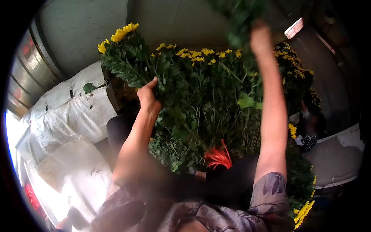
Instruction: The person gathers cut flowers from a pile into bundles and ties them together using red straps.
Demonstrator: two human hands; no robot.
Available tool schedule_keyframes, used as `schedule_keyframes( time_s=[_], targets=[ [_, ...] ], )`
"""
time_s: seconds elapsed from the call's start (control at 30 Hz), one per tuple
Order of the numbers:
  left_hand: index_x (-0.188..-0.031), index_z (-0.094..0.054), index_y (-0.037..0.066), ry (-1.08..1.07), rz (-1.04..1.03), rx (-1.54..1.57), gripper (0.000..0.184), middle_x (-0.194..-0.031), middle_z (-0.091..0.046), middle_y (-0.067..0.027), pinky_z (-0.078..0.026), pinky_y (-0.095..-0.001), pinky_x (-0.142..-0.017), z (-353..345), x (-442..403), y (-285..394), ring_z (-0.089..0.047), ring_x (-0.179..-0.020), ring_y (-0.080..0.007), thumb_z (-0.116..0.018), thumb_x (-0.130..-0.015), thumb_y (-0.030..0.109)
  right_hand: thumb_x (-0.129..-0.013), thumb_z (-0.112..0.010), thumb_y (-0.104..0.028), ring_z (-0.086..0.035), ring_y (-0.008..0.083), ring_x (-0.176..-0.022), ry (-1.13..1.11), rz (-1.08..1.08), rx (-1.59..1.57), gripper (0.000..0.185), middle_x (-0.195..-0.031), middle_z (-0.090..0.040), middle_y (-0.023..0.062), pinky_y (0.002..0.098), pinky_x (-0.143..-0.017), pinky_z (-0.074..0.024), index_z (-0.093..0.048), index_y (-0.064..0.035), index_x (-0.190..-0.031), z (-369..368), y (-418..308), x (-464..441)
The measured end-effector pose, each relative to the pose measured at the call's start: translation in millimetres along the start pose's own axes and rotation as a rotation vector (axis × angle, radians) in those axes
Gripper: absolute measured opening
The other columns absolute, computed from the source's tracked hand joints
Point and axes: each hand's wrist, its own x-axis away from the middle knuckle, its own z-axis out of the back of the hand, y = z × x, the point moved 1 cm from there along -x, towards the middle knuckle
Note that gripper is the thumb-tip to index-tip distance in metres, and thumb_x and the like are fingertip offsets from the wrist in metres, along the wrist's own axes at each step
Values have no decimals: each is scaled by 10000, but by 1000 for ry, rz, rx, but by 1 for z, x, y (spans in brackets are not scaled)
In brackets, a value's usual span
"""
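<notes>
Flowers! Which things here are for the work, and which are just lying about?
Work, it seems:
left hand, gripping a yellow-flowered bunch
right hand, with blurred greenery
the flower pile
perhaps the red strands

Probably just lying about:
white sacking
the leaves on it

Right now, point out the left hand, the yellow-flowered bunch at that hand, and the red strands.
Left hand (147, 94): head view, middle of the hand.
Yellow-flowered bunch (130, 61): head view, leaves below the blooms.
Red strands (218, 156): head view, middle of the tuft.

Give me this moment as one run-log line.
left hand: holding yellow-flowered bunch | right hand: raised, blurred, holding leafy stems | flower heap: ahead | red strands: at heap's near edge
</notes>
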Motion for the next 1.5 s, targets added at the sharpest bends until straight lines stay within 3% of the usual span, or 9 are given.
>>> schedule_keyframes(
  time_s=[0.17,0.37,0.4,0.73,0.87,0.93,1.03,1.3,1.5],
  targets=[
    [-1111,-593,-34,8,171,-58,266,-1039,-648,-101,-544,-384,-770,20,31,4,-636,-876,-262,-638,-853,6,-923,-519,-477,-589,382,-1088,37,-381,55,503,-1137,-651,192,448,-881,-451,-600,-77,-1216,-110,97,88],
    [-1216,-549,-18,11,191,-159,356,-1173,-602,-128,-467,-427,-956,27,26,-15,-570,-1078,-283,-622,-900,131,-973,-472,-424,-597,256,-632,-347,-470,-250,423,-683,-645,82,369,-629,-459,-624,-36,-895,-134,16,163],
    [-1230,-541,-27,-6,216,-157,370,-1194,-593,-132,-458,-423,-971,21,29,-12,-564,-1094,-281,-618,-904,130,-987,-478,-392,-422,125,-553,-375,-475,-319,432,-612,-536,31,328,-549,-359,-626,-13,-839,-141,6,176],
    [-1089,-613,-71,12,235,-167,269,-1019,-662,-107,-525,-355,-790,26,53,-33,-635,-881,-207,-673,-867,69,-983,-487,-253,-592,431,-819,-539,-442,-268,308,-902,-627,258,403,-722,-469,-594,31,-1037,-175,-27,249],
    [-1068,-627,-49,38,214,-216,239,-1001,-665,-88,-519,-345,-789,27,57,-36,-630,-865,-194,-676,-862,60,-986,-415,-383,-643,423,-845,-557,-361,-177,397,-922,-680,206,493,-730,-507,-640,-85,-1120,-175,-28,257],
    [-1063,-630,-42,44,214,-223,229,-994,-665,-81,-517,-343,-790,28,59,-37,-629,-859,-191,-675,-860,54,-964,-471,-170,-577,475,-876,-588,-365,-212,234,-909,-635,256,480,-697,-473,-586,19,-1039,-167,-40,254],
    [-1074,-614,-33,19,311,-227,256,-1001,-656,-73,-513,-347,-805,34,55,-40,-621,-872,-197,-684,-835,27,-934,-497,-144,-592,476,-790,-545,-306,-182,201,-838,-629,274,504,-649,-478,-587,18,-1011,-167,-47,254],
    [-1133,-588,30,12,243,-430,289,-1034,-647,-80,-492,-380,-876,32,66,-27,-611,-968,-227,-649,-851,41,-847,-599,-96,-629,407,-609,-730,-143,-104,223,-665,-624,233,485,-565,-505,-559,50,-1011,-167,-56,273],
    [-1149,-590,-8,171,205,-461,315,-1065,-655,-96,-491,-363,-900,51,93,43,-630,-955,-234,-621,-843,59,-933,-590,-245,-664,367,-687,-844,-25,-510,317,-840,-659,238,431,-602,-531,-610,45,-1060,-165,-87,273]
  ],
)
